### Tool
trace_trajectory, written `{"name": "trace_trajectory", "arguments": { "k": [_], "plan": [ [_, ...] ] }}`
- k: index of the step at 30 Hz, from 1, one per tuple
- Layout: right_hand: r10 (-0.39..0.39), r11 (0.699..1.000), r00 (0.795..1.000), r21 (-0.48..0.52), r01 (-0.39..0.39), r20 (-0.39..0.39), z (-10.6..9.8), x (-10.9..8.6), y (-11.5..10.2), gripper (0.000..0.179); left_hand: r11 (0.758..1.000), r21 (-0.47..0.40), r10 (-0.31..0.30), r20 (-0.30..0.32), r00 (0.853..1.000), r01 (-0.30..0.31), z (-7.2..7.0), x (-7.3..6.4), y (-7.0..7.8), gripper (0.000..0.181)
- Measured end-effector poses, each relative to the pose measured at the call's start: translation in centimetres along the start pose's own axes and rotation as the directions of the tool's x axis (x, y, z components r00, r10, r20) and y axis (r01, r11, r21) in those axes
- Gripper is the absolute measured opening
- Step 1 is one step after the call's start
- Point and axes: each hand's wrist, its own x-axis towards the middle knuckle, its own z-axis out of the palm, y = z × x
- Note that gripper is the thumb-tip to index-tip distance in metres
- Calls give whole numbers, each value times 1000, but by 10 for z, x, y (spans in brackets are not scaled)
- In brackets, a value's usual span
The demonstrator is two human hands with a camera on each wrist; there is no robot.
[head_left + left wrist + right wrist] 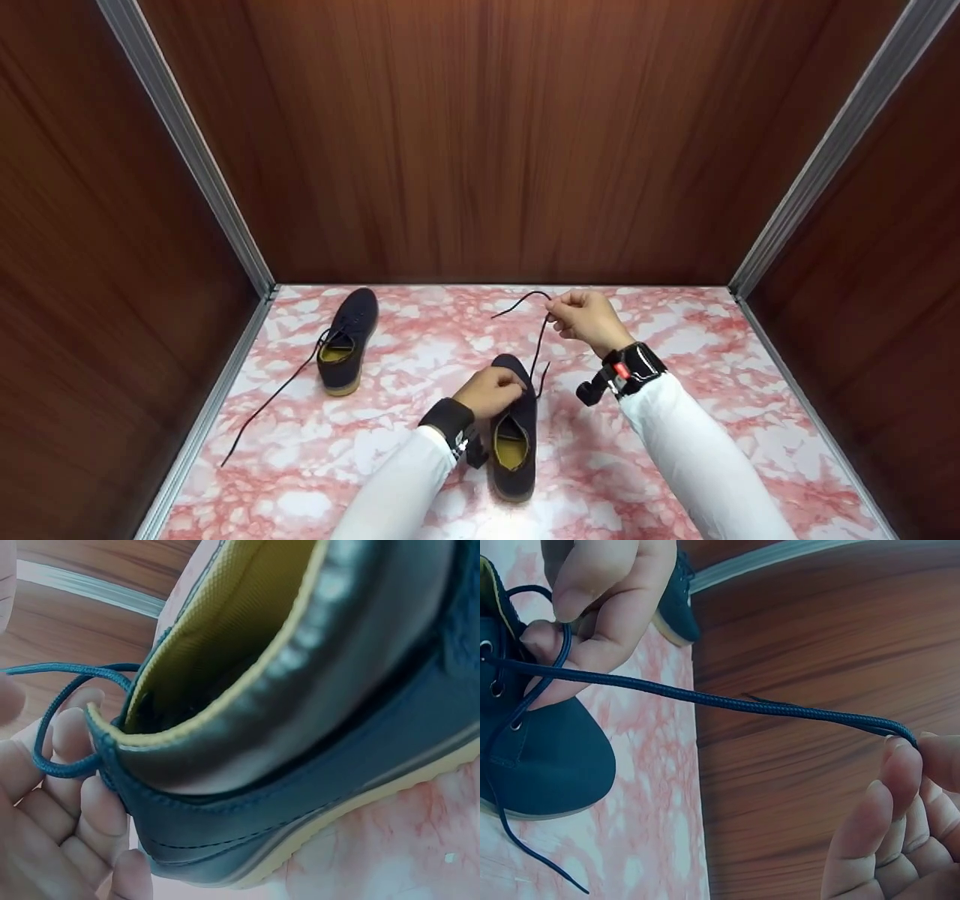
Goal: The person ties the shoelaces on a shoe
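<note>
A dark navy shoe [514, 486] with a yellow lining stands on the marbled surface, toe pointing away. My left hand [491, 391] lies over its lacing area, thumb and fingers pinching a navy shoelace that loops by the tongue; this lace's loose end [544, 862] trails past the shoe's side. Farther forward and right, my right hand [589, 319] pinches the other shoelace [727, 701] between thumb and fingertips. That lace runs taut from an eyelet [486, 649] to the fingers, and its free end [514, 306] hangs beyond them.
A second navy shoe [364, 304] stands at the back left, its long lace [259, 411] stretched toward the front left. Wood-patterned panels [480, 150] with grey metal edging [187, 127] enclose the pink-and-white surface [420, 330] at the back and sides.
</note>
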Motion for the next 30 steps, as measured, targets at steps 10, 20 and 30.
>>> {"name": "trace_trajectory", "arguments": {
  "k": [10, 20, 30],
  "plan": [
    [2, 1000, 1000, -30, -3, -3, 3, 2, 0, 16, 999, 29, -25, -31, 999, 26, 3, 1, 1, 24],
    [0, 999, 1000, -37, 0, 14, 4, 3, -1, 16, 997, 81, 0, -55, 998, 5, 5, 4, 2, 26],
    [-25, 998, 1000, -57, 25, 7, 7, 2, -1, 12, 995, 93, 38, -63, 997, -33, 6, 3, 2, 20]
  ]
}}
